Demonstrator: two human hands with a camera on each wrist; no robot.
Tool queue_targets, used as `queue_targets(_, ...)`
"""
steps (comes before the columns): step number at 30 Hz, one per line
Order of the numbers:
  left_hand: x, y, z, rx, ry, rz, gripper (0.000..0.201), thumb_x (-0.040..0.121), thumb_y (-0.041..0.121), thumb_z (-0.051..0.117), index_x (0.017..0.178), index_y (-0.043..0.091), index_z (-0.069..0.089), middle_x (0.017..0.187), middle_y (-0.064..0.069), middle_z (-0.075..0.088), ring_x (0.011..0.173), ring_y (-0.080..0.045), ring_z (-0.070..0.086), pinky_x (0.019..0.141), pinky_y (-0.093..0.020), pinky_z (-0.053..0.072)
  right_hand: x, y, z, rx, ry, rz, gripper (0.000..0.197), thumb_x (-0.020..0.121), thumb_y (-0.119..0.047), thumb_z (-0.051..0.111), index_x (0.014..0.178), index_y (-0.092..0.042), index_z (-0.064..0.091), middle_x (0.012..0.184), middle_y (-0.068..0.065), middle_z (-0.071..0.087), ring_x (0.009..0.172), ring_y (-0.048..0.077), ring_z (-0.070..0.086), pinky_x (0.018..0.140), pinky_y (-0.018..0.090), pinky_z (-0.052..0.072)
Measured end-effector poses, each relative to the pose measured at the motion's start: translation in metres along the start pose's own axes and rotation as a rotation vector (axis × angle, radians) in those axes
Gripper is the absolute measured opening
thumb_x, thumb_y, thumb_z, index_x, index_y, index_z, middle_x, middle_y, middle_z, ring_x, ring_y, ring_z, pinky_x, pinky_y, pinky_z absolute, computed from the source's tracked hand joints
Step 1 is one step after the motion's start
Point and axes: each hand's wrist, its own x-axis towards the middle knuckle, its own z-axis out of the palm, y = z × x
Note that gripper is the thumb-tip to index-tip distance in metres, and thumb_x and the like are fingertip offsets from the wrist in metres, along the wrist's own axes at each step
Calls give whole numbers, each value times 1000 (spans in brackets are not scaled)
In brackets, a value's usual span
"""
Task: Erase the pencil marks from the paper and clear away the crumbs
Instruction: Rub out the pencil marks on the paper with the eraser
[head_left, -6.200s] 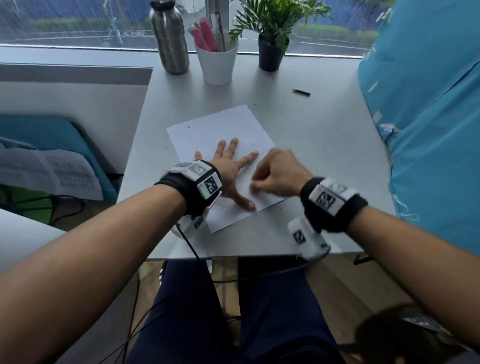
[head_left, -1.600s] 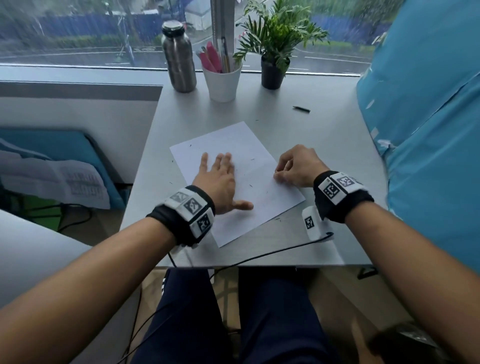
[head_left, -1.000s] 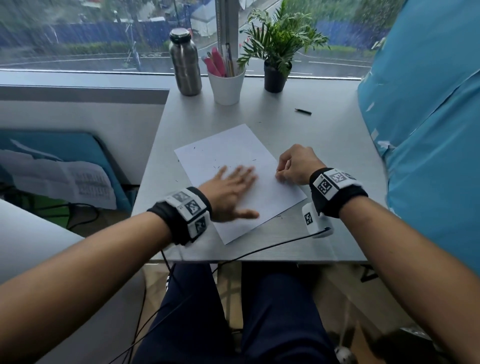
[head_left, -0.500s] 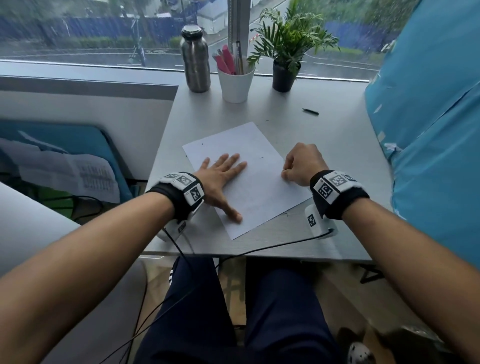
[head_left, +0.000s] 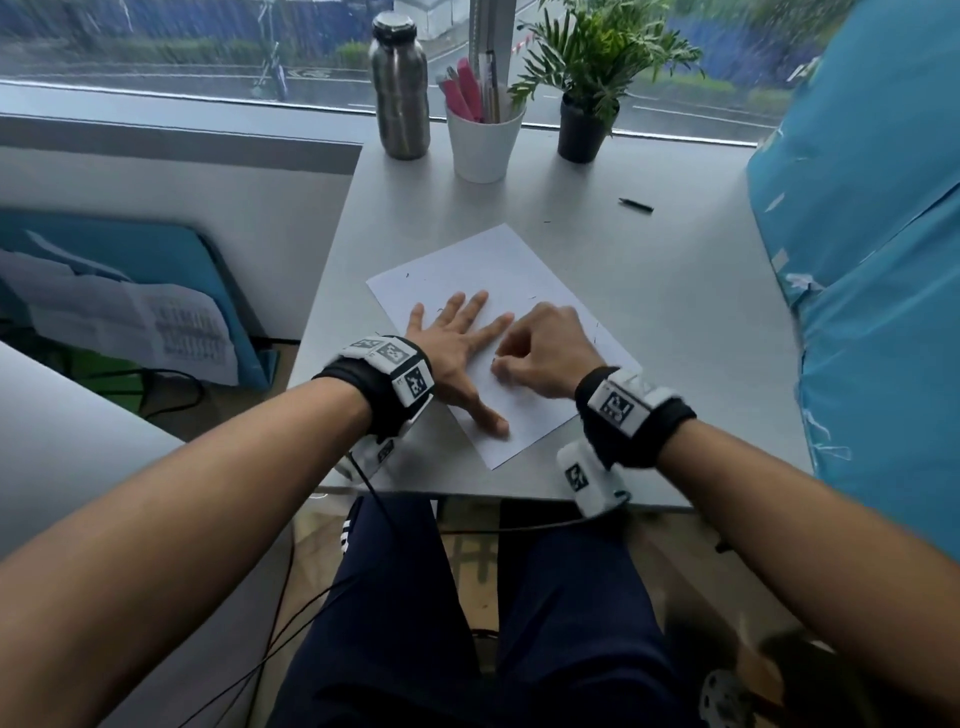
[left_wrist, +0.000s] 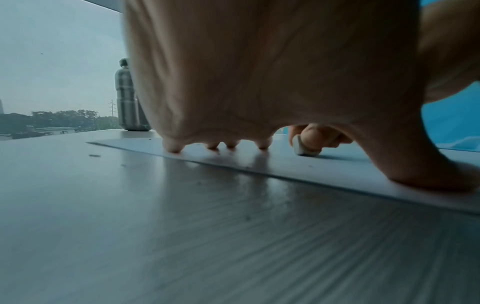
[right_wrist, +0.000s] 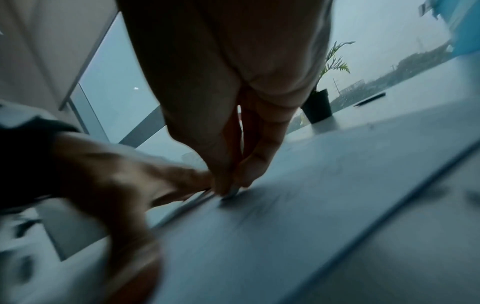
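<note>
I see my left hand (head_left: 457, 348) spread flat, fingers straight, pressing the paper (head_left: 498, 280) onto the desk (head_left: 675, 322) near its near-left edge. My right hand (head_left: 545, 353) is curled just right of it, thumb and fingertips pinching a small white eraser (left_wrist: 298, 147) with its tip touching the sheet. Dark crumbs (head_left: 592, 332) lie scattered on the paper. A pencil (head_left: 636, 204) lies well apart, far right.

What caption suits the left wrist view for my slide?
Left hand presses the white sheet of paper flat while the right hand pinches a small white eraser against it.
</note>
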Motion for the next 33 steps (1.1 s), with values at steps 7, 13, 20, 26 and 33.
queue_targets(7, 0, 0, 1, -9, -2, -4, 150, 34, 94, 65, 146, 47, -23, 154, 8, -37, 142, -17, -34, 112, -59, -19, -4, -10, 3, -15, -26, -39, 9, 73, -18, 74, 76, -11, 78, 74, 1, 74, 67, 13, 65, 68, 20, 52)
queue_targets(13, -1, 0, 2, -9, 13, -6, 152, 32, 94, 65, 147, 46, -21, 155, 8, -36, 143, -17, -33, 111, -58, -21, 17, 4, -10, 40, 100, 116, 12, 74, -21, 73, 77, -12, 79, 76, 1, 75, 71, 12, 67, 69, 15, 45)
queue_targets(20, -1, 3, 0, -25, 13, -6, 153, 31, 94, 65, 148, 45, -21, 155, 9, -36, 143, -17, -33, 112, -58, -20, 21, 1, -10, 68, 89, 182, 12, 72, -23, 74, 76, -13, 79, 76, 2, 75, 72, 9, 68, 71, 19, 53)
queue_targets(26, -2, 2, 1, -22, 27, -5, 159, 32, 96, 63, 151, 34, -24, 155, 9, -35, 142, -16, -33, 113, -57, -20, 10, -15, 6, 69, 0, 100, 12, 70, -20, 73, 73, -10, 78, 72, 3, 75, 66, 11, 69, 64, 22, 56)
queue_targets(33, -2, 1, 1, -23, 41, -3, 162, 30, 98, 60, 151, 31, -23, 156, 10, -33, 143, -15, -31, 113, -57, -19, 9, -19, 6, 29, -22, 44, 15, 72, -21, 74, 78, -8, 78, 79, 7, 75, 75, 15, 70, 78, 30, 57)
